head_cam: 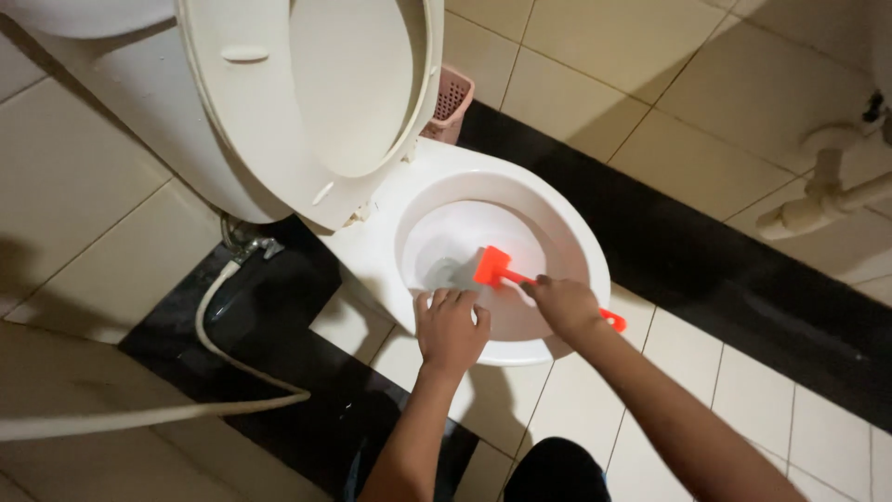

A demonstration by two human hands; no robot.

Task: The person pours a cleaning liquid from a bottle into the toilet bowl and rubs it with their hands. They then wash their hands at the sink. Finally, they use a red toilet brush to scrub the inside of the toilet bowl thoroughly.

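Only the head view here, looking straight down. A white toilet bowl (pixel 557 232) is being worked on, with the seat and lid (pixel 316 93) being kept tipped up against the tank.

An orange brush (pixel 506 271) is being held inside the bowl, its blocky head being pressed near the water at the bottom while the thin handle is sticking out past the near rim, where an orange tip is showing behind the wrist. It looks like a light, stiff plastic thing, probably a bit slick when wet, so it's best gripped around the middle of the handle, which is pretty much where it's being gripped now.

The right hand (pixel 562 305) is being wrapped around that handle, fingers curled fully closed on it. The left hand (pixel 451 327) is being rested on the near rim of the bowl, fingers (pixel 444 299) bent over the edge and loosely spread, nothing being held in it, just the porcelain being touched for support.

Around all this: a white hose (pixel 209 325) is being trailed across the dark floor strip from a metal valve (pixel 249 244) beside the toilet base, a pink basket (pixel 451 102) is being tucked behind the bowl against the wall tiles, and a pale drain pipe (pixel 822 200) is showing at the right edge.
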